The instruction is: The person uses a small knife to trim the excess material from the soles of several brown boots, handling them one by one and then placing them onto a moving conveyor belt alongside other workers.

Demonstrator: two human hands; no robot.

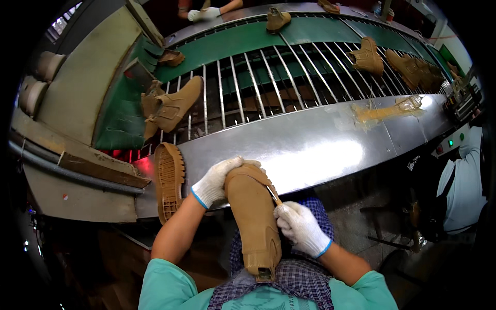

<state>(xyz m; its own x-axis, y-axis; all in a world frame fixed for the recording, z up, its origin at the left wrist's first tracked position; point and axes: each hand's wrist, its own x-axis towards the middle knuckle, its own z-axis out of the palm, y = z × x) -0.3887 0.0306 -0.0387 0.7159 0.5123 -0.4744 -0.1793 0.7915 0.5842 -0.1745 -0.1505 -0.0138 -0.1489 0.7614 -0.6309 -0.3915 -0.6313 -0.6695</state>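
Observation:
A tan boot (253, 217) lies across my lap, its toe pointing away and its shaft opening toward my body. My left hand (219, 178), in a white knit glove with a blue cuff, is closed round the toe end. My right hand (304, 227), gloved the same way, grips a slim tool with a wooden handle (276, 199). The tool's thin pale tip touches the boot's right side, by the edge of the sole; its exact shape is too small to tell. A loose tan sole (169, 181) leans on the bench edge left of my left hand, tread cavities showing.
Beyond the metal bench (289, 150) runs a roller conveyor (248, 88) with green belting, carrying several tan boots (178, 103). Dried adhesive and tape (387, 111) mark the bench. Another person's gloved hands (204, 14) work at the far side; a person in pale clothing (457, 186) is at right.

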